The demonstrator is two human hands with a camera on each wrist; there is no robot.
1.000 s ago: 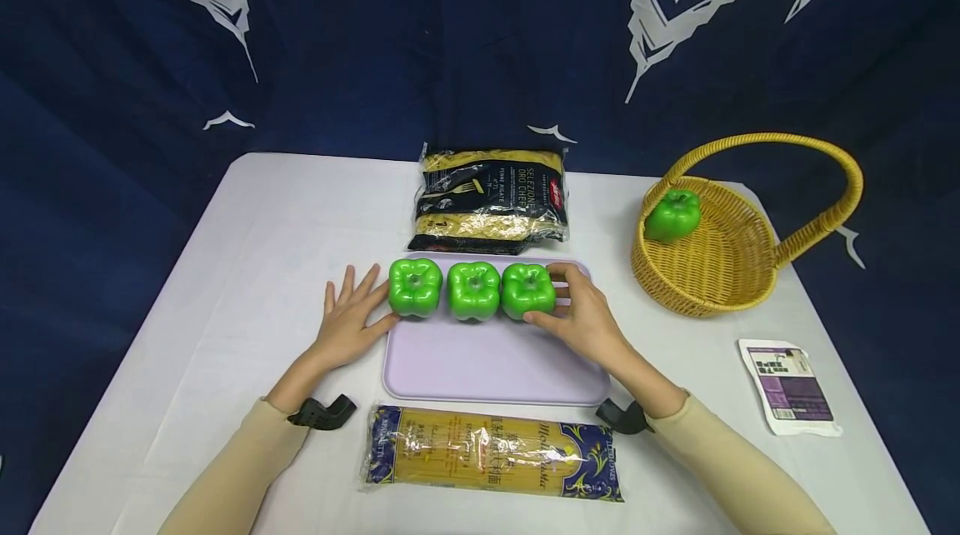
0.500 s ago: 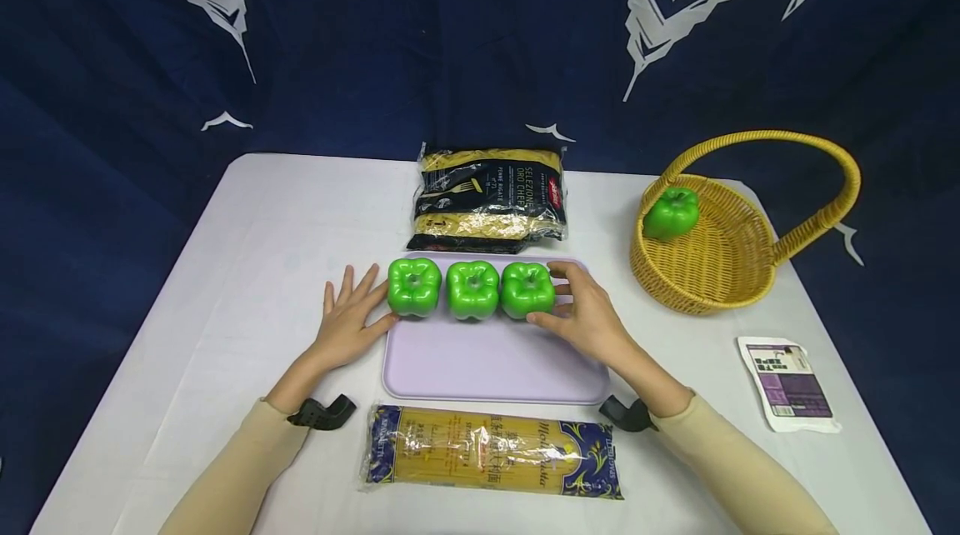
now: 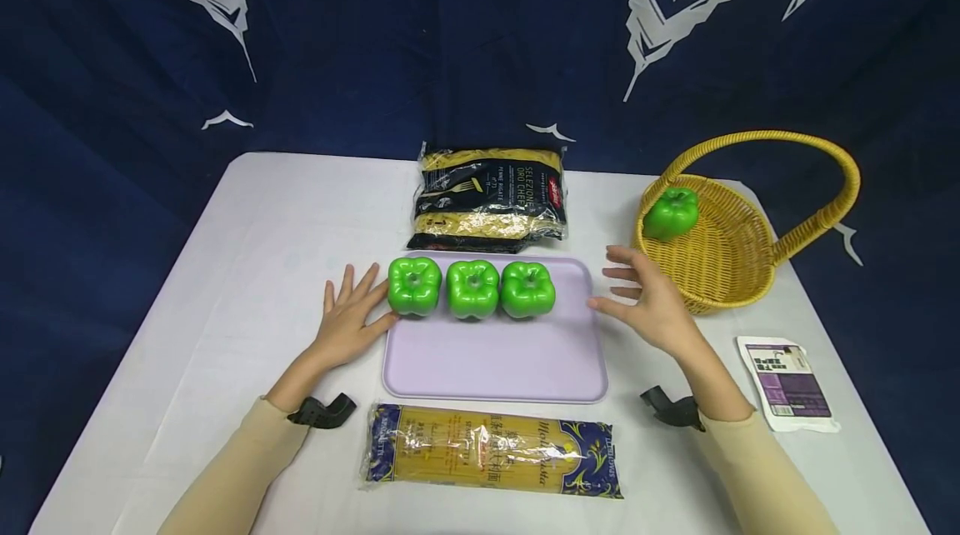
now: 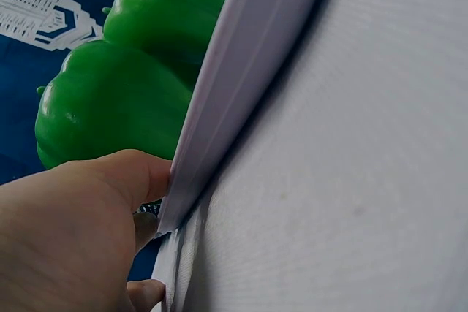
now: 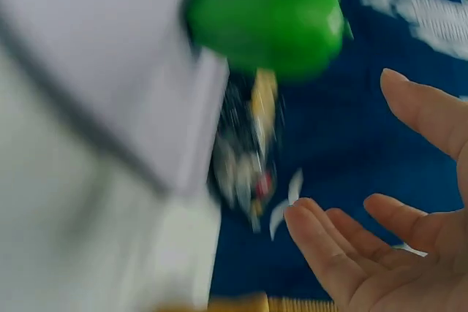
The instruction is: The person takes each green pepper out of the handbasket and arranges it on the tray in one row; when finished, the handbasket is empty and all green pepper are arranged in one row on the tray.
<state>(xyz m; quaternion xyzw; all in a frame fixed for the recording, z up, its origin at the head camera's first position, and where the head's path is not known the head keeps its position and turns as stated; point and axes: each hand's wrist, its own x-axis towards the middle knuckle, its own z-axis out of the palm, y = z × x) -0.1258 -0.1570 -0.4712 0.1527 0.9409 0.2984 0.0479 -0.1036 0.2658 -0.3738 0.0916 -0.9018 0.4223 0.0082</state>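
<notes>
Three green bell peppers stand in a row along the far half of a lilac tray (image 3: 495,364): a left pepper (image 3: 415,286), a middle pepper (image 3: 473,289) and a right pepper (image 3: 528,289). My left hand (image 3: 348,320) lies with spread fingers at the tray's left edge, beside the left pepper. In the left wrist view its thumb (image 4: 142,173) is against the tray's rim. My right hand (image 3: 651,302) is off the tray's right side, between tray and basket. Its fingers are parted and loosely bent, with nothing in them.
A yellow wicker basket (image 3: 720,256) with a tall handle stands at the right, one green pepper (image 3: 672,213) inside. Behind the tray lies a black penne bag (image 3: 487,197); in front, a spaghetti pack (image 3: 491,447). A white and purple pouch (image 3: 789,383) lies at the right.
My right hand has let go of the right pepper and moved right, away from the tray toward the basket. The left hand and the peppers have stayed in place.
</notes>
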